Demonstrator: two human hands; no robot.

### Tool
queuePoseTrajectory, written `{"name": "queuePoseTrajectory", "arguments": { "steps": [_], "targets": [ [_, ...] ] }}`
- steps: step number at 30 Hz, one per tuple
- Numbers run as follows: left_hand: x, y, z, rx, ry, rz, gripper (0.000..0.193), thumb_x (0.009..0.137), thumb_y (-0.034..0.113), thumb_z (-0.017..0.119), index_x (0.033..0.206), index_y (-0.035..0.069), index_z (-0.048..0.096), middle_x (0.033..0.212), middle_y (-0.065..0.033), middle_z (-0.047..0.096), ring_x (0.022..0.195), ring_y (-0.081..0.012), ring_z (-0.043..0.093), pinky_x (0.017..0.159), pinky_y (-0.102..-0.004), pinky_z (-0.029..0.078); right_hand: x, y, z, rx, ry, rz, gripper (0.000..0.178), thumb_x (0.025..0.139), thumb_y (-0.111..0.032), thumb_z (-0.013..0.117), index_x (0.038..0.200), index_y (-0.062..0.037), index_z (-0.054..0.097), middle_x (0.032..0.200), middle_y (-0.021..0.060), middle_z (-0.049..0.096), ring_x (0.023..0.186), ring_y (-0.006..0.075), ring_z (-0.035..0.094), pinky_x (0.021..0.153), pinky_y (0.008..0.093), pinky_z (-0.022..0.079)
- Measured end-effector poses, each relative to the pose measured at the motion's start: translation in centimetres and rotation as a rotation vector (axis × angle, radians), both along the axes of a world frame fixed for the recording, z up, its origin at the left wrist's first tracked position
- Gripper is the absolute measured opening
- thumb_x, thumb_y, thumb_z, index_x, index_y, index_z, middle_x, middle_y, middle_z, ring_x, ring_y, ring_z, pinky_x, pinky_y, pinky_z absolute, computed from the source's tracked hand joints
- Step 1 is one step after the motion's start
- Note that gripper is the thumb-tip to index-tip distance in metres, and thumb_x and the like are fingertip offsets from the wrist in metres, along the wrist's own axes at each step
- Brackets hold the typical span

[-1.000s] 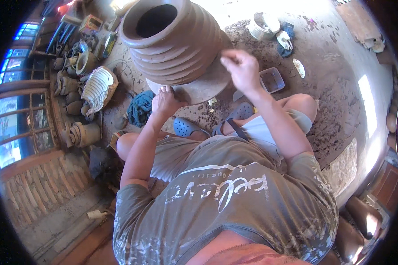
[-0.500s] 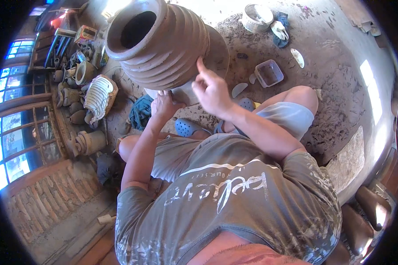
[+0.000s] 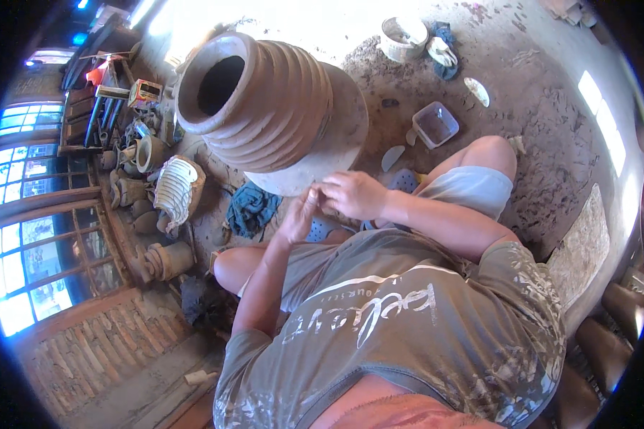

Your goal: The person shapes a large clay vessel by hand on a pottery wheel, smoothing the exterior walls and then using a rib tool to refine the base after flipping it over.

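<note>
A large ribbed clay pot (image 3: 288,107) with a wide dark mouth stands on a round pale wheel disc (image 3: 347,136) in front of me. My left hand (image 3: 300,216) is raised just on the near side of the disc, its fingers pressed together. My right hand (image 3: 356,195) meets it there, fingers curled in against the left fingertips. Whatever lies between the fingers, if anything, is too small to make out. Both hands are apart from the pot's wall.
To the right sit a square plastic tub (image 3: 436,124), a pale half-round scraper (image 3: 392,157) and a white bucket (image 3: 403,40). A dark teal cloth (image 3: 252,209) lies left of the disc. Beyond it are a ridged white piece (image 3: 177,189) and several small pots, with a stacked clay piece (image 3: 167,260) nearer.
My right hand has left the pot's side and come down to my left hand. The left hand has drawn back from the pot's base. The whole view has shifted slightly.
</note>
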State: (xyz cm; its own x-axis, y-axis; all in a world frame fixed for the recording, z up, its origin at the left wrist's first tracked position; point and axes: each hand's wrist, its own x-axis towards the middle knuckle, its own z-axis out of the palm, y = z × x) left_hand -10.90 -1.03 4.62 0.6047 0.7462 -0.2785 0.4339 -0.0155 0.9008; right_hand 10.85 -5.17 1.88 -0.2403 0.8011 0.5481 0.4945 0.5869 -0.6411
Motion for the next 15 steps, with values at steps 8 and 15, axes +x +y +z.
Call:
{"name": "queuePoseTrajectory", "arguments": {
  "steps": [8, 15],
  "targets": [
    [1.4, 0.5, -0.2, -0.163, -0.052, -0.011, 0.044, 0.114, 0.044, 0.05, 0.113, 0.003, 0.067, 0.097, -0.0027, 0.071, 0.086, -0.0126, 0.062, 0.074, -0.0286, 0.048, 1.5, -0.8, -0.4, -0.022, 0.003, 0.01, 0.025, 0.092, -0.013, 0.071, 0.112, 0.0007, 0.073, 0.106, 0.0143, 0.071, 0.101, 0.0331, 0.07, 0.086, 0.0446, 0.059],
    [2.0, 0.2, -0.2, -0.409, -0.069, 0.087, 0.035, 0.112, 0.036, 0.054, 0.122, 0.004, 0.064, 0.099, -0.0028, 0.069, 0.089, -0.0116, 0.063, 0.074, -0.027, 0.048, 2.0, -0.9, -0.1, -0.16, 0.005, 0.011, 0.02, 0.094, -0.016, 0.071, 0.106, 0.0003, 0.074, 0.1, 0.0155, 0.072, 0.095, 0.0336, 0.069, 0.086, 0.0443, 0.058]
  ]
}}
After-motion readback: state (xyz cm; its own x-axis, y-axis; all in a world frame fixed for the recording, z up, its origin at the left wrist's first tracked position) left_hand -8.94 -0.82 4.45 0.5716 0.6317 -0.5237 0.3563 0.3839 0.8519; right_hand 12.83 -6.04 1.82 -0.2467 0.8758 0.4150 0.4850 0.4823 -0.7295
